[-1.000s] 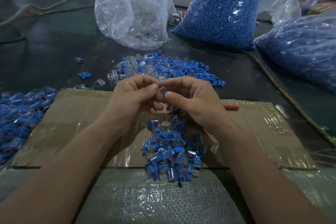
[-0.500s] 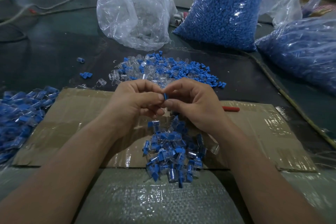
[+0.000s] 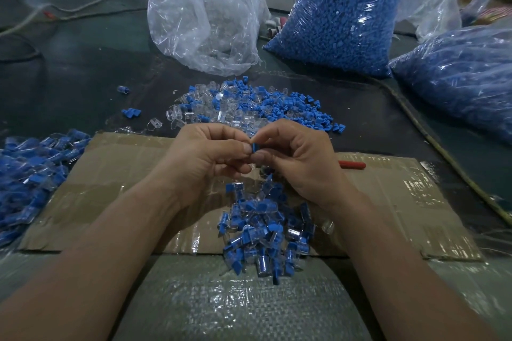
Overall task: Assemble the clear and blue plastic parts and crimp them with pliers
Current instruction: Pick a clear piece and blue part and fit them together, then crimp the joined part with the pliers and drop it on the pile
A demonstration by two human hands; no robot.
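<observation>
Where the thumbs meet: blue part (image 3: 253, 147) is pinched, centre of frame.
Grip of left hand (image 3: 205, 160): narrowed on the blue part.
Grip of right hand (image 3: 300, 163): narrowed on the same part.
Clear-and-blue pile (image 3: 260, 230): heaped on cardboard (image 3: 124, 174), lower centre.

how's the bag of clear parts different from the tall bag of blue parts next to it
The clear-parts bag is slack, crumpled and part-filled; the blue-parts bag is packed full and taut. The clear-parts bag reads whitish, the blue-parts bag solid blue. Both are see-through plastic bags on the dark table.
</observation>
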